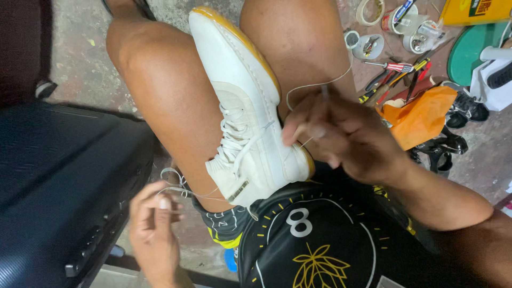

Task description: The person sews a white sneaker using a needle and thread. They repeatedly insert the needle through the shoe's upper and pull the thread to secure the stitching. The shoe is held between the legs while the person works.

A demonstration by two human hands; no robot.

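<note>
Rough concrete floor, dark case at left, dim light.

White sneaker: smooth matt leather-like upper, woven cloth laces, rubbery yellow sole edge. Thin pale thread, matt, pinched in right hand and left hand. Orange sheet, slightly glossy plastic. Black case, finely textured with dull sheen. Rough, stained concrete floor.

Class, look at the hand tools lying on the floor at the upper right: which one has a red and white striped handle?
The screwdriver lying farthest back in the cluster, beside the orange cloth; the tools next to it have dark or yellow handles.
</note>
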